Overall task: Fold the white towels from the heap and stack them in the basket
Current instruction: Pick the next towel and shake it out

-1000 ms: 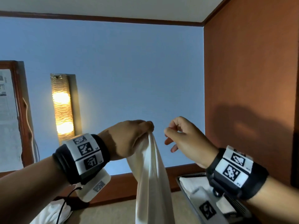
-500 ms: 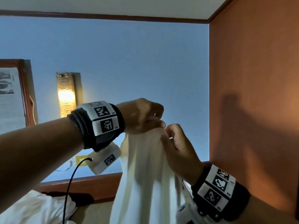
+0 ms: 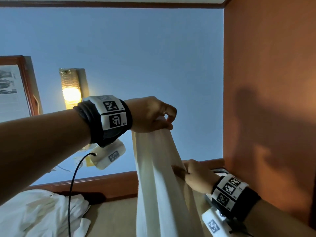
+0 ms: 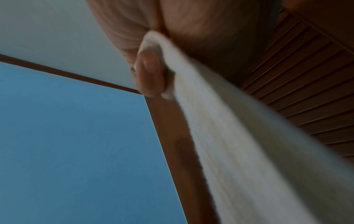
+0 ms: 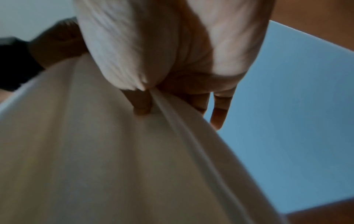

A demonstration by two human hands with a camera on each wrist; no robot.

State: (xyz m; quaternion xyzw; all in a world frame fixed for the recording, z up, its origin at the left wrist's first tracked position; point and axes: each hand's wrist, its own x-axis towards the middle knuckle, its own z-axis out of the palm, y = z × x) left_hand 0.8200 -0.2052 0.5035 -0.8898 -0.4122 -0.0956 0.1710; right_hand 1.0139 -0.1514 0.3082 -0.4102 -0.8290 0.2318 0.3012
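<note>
Left hand (image 3: 150,115): raised high, thumb and fingers pinching the towel (image 3: 159,177) by its top corner, so the cloth hangs free and straight.
Right hand (image 3: 196,177): lower down, thumb and forefinger nipping the towel's side edge; other fingers loose behind it. Likely tracing the hem to find the next corner.
Heap (image 3: 39,212): white towels lying lower left, waiting.
Basket (image 3: 220,171): only a rim shows behind the right hand; contents hidden.

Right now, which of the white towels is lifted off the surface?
The long towel hanging between both hands: left hand pinches its top, right hand grips lower down. The other towels lie heaped at lower left.
</note>
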